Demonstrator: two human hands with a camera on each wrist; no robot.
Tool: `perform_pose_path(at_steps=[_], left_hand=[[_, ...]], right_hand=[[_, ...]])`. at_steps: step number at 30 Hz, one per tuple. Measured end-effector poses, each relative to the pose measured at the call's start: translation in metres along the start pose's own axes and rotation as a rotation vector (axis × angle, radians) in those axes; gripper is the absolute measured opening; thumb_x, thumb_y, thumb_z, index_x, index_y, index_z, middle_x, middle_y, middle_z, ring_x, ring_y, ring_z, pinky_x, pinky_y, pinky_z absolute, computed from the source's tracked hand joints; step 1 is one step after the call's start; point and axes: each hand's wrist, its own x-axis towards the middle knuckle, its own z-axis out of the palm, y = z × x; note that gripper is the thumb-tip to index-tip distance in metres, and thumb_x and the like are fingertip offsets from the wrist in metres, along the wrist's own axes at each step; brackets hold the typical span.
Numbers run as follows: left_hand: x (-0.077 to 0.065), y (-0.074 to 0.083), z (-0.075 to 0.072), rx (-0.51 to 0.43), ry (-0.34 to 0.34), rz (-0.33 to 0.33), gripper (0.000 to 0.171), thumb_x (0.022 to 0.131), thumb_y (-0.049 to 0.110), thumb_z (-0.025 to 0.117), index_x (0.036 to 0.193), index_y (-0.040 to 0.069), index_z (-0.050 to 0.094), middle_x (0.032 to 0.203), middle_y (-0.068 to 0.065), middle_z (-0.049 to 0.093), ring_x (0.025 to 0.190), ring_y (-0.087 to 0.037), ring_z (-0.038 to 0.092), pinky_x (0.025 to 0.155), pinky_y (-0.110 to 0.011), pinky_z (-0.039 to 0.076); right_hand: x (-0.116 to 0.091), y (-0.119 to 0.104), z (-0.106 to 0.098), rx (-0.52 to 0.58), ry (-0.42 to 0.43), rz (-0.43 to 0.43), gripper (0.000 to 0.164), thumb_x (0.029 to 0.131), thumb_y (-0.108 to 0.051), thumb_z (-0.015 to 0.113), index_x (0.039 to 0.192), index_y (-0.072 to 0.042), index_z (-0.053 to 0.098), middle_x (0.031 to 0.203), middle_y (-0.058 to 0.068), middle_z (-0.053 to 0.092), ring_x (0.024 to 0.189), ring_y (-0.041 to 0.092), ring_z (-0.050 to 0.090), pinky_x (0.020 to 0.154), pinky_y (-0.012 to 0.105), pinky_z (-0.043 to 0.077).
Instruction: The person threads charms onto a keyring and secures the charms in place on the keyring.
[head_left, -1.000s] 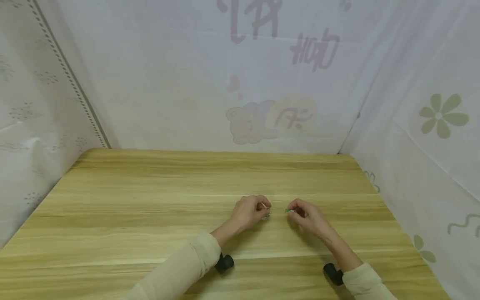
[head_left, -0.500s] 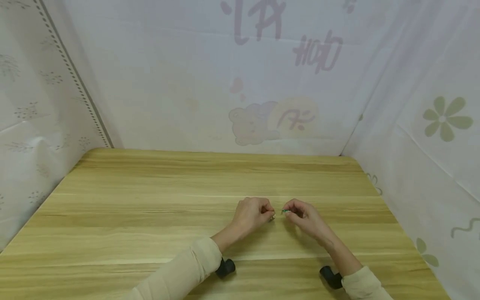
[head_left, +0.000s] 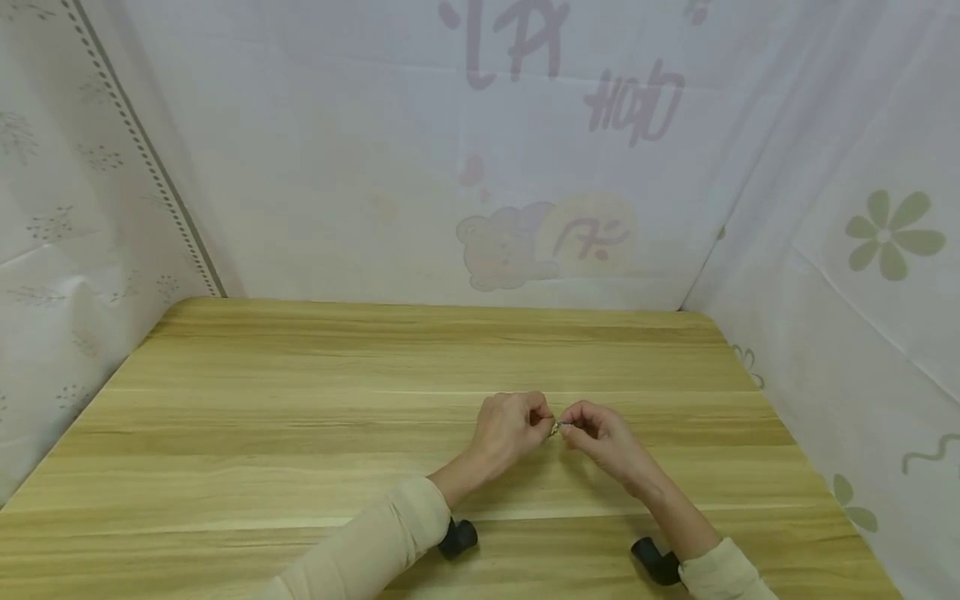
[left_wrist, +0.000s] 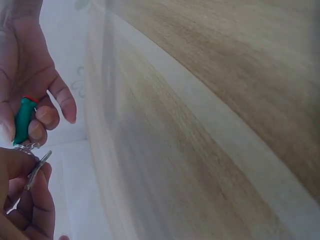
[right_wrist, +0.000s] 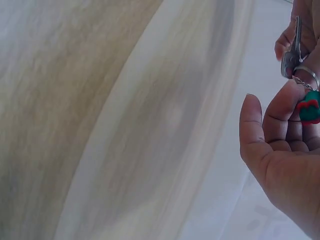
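My left hand (head_left: 512, 427) pinches a silver key ring (right_wrist: 311, 76) with a metal key (right_wrist: 290, 61) hanging on it. Facing it, my right hand (head_left: 611, 440) holds a small green charm (left_wrist: 23, 121) with red trim between thumb and curled fingers. A short metal chain (left_wrist: 30, 146) runs from the charm to the ring area; whether it is hooked onto the ring cannot be made out. Both hands' fingertips nearly meet above the table in the head view, where fingers cover most of these small parts.
The wood-grain table (head_left: 300, 400) spreads out around both hands. Patterned pale cloth (head_left: 337, 167) hangs behind it and along both sides. A black wrist camera (head_left: 459, 538) sits under the left wrist, another black camera (head_left: 654, 562) under the right.
My two hands have come together: the left has shifted right and the right has shifted left, closing the gap between the charm and the key ring.
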Motion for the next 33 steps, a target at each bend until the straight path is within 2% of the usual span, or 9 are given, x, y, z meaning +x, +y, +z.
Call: perform_pose_path(at_steps=[11,13,17,21,29,33], left_hand=[[0.0,0.002,0.002,0.086,0.102,0.126,0.016,0.072,0.004,0.071,0.062,0.015,0.066,0.054,0.008,0.058,0.046,0.003,0.04,0.047,-0.008,0.028],[0.0,0.003,0.003,0.099,0.115,0.137,0.017,0.072,0.004,0.071,0.062,0.016,0.065,0.053,0.008,0.057,0.045,0.002,0.039,0.048,-0.01,0.03],[-0.001,0.004,0.003,0.16,0.121,0.139,0.016,0.073,0.007,0.072,0.063,0.018,0.065,0.055,0.01,0.056,0.048,0.002,0.04,0.062,-0.022,0.042],[-0.003,0.006,0.003,0.222,0.121,0.157,0.016,0.074,0.009,0.072,0.065,0.019,0.064,0.057,0.009,0.055,0.051,0.0,0.044,0.077,-0.036,0.048],[-0.004,0.005,0.004,0.234,0.14,0.196,0.017,0.072,0.007,0.072,0.064,0.018,0.062,0.056,0.008,0.055,0.051,-0.002,0.046,0.081,-0.039,0.049],[-0.003,0.005,0.003,0.252,0.151,0.235,0.017,0.073,0.007,0.073,0.065,0.018,0.062,0.057,0.008,0.056,0.052,-0.002,0.049,0.08,-0.039,0.05]], right_hand=[[-0.003,-0.002,0.006,0.103,0.003,0.037,0.021,0.093,-0.011,0.055,0.101,0.008,0.051,0.09,0.006,0.052,0.084,0.019,0.053,0.079,0.031,0.049],[-0.003,-0.002,0.007,0.108,0.011,0.035,0.02,0.093,-0.01,0.055,0.101,0.008,0.051,0.09,0.006,0.052,0.083,0.019,0.053,0.078,0.03,0.049],[-0.004,-0.002,0.009,0.119,0.025,0.018,0.019,0.093,-0.009,0.054,0.1,0.008,0.051,0.089,0.005,0.051,0.082,0.017,0.052,0.077,0.029,0.049],[-0.004,-0.001,0.01,0.131,0.047,0.008,0.017,0.092,-0.007,0.054,0.098,0.008,0.051,0.088,0.004,0.051,0.081,0.017,0.052,0.079,0.03,0.049],[-0.005,0.0,0.01,0.18,0.024,-0.034,0.021,0.094,-0.009,0.055,0.098,0.011,0.051,0.086,0.001,0.054,0.081,0.013,0.055,0.082,0.03,0.051],[-0.005,0.0,0.007,0.182,0.01,-0.046,0.021,0.094,-0.008,0.055,0.098,0.011,0.051,0.087,0.0,0.055,0.082,0.012,0.056,0.082,0.028,0.051]])
